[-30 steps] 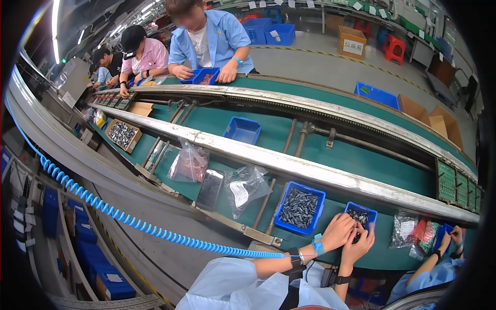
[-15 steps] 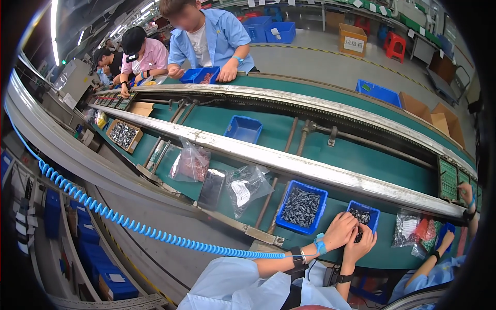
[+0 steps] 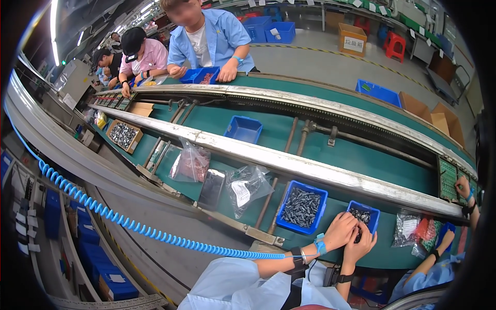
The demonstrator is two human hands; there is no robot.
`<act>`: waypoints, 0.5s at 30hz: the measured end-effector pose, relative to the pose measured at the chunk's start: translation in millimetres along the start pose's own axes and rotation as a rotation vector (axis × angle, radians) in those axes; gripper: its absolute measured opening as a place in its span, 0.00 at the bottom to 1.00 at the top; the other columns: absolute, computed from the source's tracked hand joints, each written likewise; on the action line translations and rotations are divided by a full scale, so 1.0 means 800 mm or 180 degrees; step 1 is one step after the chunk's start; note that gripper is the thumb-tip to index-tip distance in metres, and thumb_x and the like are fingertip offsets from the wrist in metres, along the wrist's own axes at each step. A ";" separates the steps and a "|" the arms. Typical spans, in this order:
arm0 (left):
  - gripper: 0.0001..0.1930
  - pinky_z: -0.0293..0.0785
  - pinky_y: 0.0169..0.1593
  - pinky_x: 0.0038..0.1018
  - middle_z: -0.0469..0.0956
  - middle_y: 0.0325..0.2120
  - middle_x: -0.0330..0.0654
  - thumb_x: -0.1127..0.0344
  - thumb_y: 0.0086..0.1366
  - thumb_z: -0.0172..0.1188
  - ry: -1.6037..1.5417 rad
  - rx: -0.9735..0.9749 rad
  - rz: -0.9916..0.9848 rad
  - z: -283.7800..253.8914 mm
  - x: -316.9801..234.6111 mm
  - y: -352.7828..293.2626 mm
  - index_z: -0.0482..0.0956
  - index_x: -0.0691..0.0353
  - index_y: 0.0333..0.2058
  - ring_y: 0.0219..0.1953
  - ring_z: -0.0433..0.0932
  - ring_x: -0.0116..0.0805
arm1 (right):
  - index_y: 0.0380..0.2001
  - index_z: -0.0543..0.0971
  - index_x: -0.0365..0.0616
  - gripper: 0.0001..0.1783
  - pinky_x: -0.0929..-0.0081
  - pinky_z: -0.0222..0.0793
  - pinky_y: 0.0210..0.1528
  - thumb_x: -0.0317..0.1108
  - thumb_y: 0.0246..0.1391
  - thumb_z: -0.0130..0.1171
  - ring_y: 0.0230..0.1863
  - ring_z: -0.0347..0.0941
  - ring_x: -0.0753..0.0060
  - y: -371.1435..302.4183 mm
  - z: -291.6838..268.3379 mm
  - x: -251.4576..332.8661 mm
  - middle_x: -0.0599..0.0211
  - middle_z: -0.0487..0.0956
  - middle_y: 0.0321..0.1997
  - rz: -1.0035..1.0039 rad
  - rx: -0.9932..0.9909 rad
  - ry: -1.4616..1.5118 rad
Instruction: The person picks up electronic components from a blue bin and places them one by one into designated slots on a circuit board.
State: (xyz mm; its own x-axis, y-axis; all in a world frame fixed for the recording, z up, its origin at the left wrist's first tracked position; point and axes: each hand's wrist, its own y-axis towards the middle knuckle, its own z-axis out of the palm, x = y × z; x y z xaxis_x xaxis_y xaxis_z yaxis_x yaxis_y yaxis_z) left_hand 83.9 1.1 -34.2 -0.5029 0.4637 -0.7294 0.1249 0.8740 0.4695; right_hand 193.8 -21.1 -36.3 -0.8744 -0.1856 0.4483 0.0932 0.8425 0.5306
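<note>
The larger blue bin [image 3: 322, 207] of dark parts [image 3: 300, 207] stands to your left; your left hand [image 3: 343, 229], fingers curled, meets your half-closed right hand [image 3: 365, 242] at the smaller blue bin [image 3: 376, 219], which holds small parts [image 3: 363, 213]; you seem to be fingering these; what either grips, I cannot tell; the next move seems to call for fine fingertip control.

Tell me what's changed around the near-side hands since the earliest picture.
One co-worker's hand at far right has left the small blue tray and moved up the picture to the green circuit boards. Unchanged: the wearer's left hand and right hand remain together at the small blue bin, beside the larger one.
</note>
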 end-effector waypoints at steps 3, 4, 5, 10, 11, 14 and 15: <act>0.05 0.65 0.55 0.39 0.72 0.30 0.43 0.71 0.56 0.55 0.0001 -0.0011 -0.0021 0.001 -0.002 -0.006 0.73 0.64 0.31 0.42 0.71 0.43 | 0.37 0.81 0.46 0.07 0.56 0.54 0.66 0.31 0.56 0.57 0.43 0.77 0.67 -0.005 -0.003 0.000 0.71 0.83 0.41 0.0003 0.0040 0.0011; 0.04 0.66 0.54 0.39 0.73 0.30 0.44 0.71 0.57 0.55 -0.0002 -0.0028 -0.0011 0.001 -0.003 -0.006 0.73 0.64 0.31 0.42 0.71 0.44 | 0.38 0.81 0.46 0.07 0.56 0.54 0.66 0.31 0.56 0.57 0.43 0.77 0.67 -0.005 -0.004 -0.001 0.71 0.83 0.41 0.0001 0.0050 -0.0005; 0.04 0.66 0.53 0.39 0.73 0.31 0.44 0.71 0.58 0.55 -0.0011 -0.0044 -0.0008 0.002 -0.003 -0.008 0.74 0.64 0.32 0.42 0.71 0.44 | 0.38 0.81 0.46 0.07 0.56 0.54 0.66 0.31 0.56 0.57 0.43 0.77 0.67 -0.007 -0.005 -0.002 0.71 0.83 0.41 -0.0001 0.0068 -0.0025; 0.03 0.67 0.50 0.39 0.73 0.29 0.46 0.70 0.57 0.55 0.0064 0.0114 -0.0161 0.003 -0.006 -0.002 0.74 0.63 0.29 0.40 0.71 0.46 | 0.38 0.81 0.46 0.07 0.56 0.54 0.66 0.31 0.56 0.57 0.43 0.77 0.66 -0.007 -0.003 -0.013 0.71 0.83 0.41 -0.0091 0.0021 -0.0106; 0.03 0.67 0.49 0.40 0.72 0.28 0.47 0.71 0.56 0.56 0.0119 0.0089 -0.0181 0.001 -0.010 -0.002 0.73 0.63 0.27 0.40 0.71 0.47 | 0.38 0.81 0.46 0.07 0.56 0.55 0.65 0.31 0.56 0.57 0.44 0.77 0.66 -0.005 -0.003 -0.010 0.70 0.83 0.42 -0.0118 0.0052 -0.0122; 0.03 0.66 0.49 0.41 0.73 0.28 0.47 0.71 0.53 0.57 0.0240 -0.0038 0.0085 -0.004 -0.004 0.009 0.73 0.62 0.28 0.40 0.71 0.48 | 0.38 0.81 0.43 0.07 0.56 0.57 0.64 0.30 0.59 0.55 0.45 0.76 0.61 0.009 -0.015 0.000 0.64 0.81 0.43 0.0022 -0.0182 0.0065; 0.03 0.66 0.49 0.41 0.73 0.28 0.47 0.71 0.53 0.57 0.0126 0.0007 0.0061 0.001 -0.001 0.008 0.73 0.62 0.28 0.40 0.71 0.48 | 0.39 0.80 0.42 0.08 0.56 0.58 0.64 0.30 0.60 0.54 0.46 0.75 0.60 0.017 -0.018 0.005 0.62 0.80 0.43 0.0170 -0.0353 0.0248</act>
State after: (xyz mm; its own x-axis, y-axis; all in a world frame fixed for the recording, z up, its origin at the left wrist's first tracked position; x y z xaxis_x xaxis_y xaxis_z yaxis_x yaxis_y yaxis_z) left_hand 85.8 6.2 -31.4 -0.5337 0.4744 -0.7001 0.1367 0.8653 0.4822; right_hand 198.3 -17.9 -16.9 -0.8276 -0.1844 0.5302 0.1943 0.7920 0.5788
